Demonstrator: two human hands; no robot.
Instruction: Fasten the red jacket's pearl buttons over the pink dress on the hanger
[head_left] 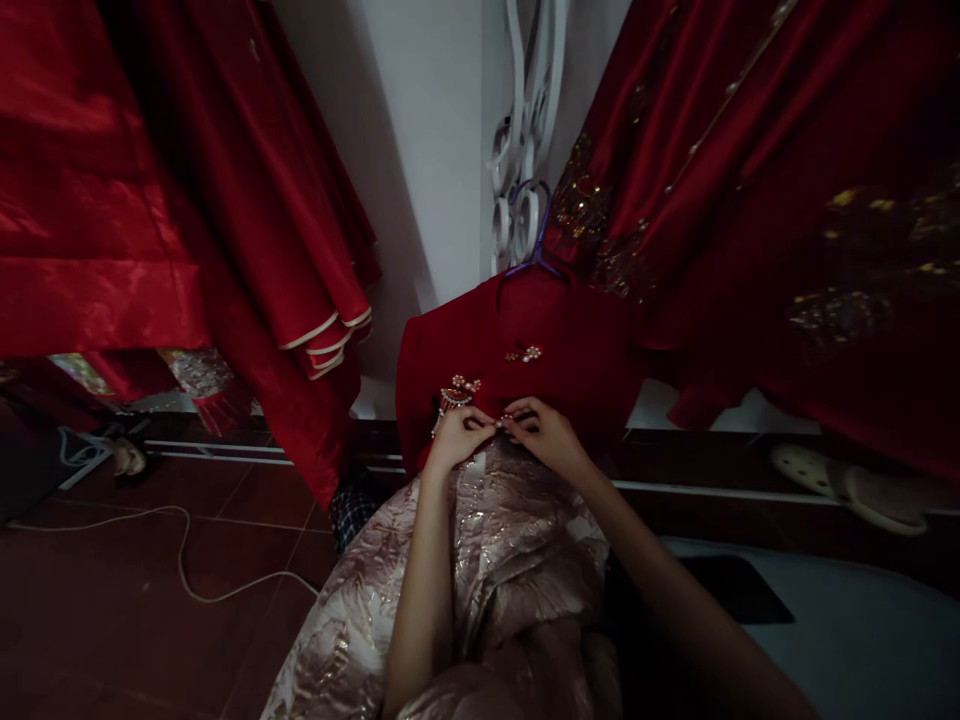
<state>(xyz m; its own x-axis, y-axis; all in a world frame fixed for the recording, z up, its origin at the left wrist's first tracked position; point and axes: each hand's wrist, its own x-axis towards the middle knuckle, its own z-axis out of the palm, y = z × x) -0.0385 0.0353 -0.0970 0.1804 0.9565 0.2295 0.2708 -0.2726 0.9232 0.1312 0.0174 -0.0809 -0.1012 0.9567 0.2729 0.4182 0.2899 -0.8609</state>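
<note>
A red jacket [570,330] hangs upright in front of me on a purple hanger [537,255]. Pearl-like beads form a fastener [531,353] at its upper front, and a beaded ornament [454,392] with a fringe sits lower left. My left hand [459,436] and my right hand [546,434] meet at the jacket's front. Both are closed, fingertips pinched around a small beaded fastener [500,423], mostly hidden by the fingers. Below my hands spreads shiny pink brocade fabric [517,530] with metallic threads.
Red garments [292,200] hang at the left; more red clothing [720,180] with gold sequins hangs at the right. Behind the hanger stands a white scrolled metal frame [501,150]. A pale cord [184,550] crosses the tiled floor. Pale clogs [847,485] lie at the right.
</note>
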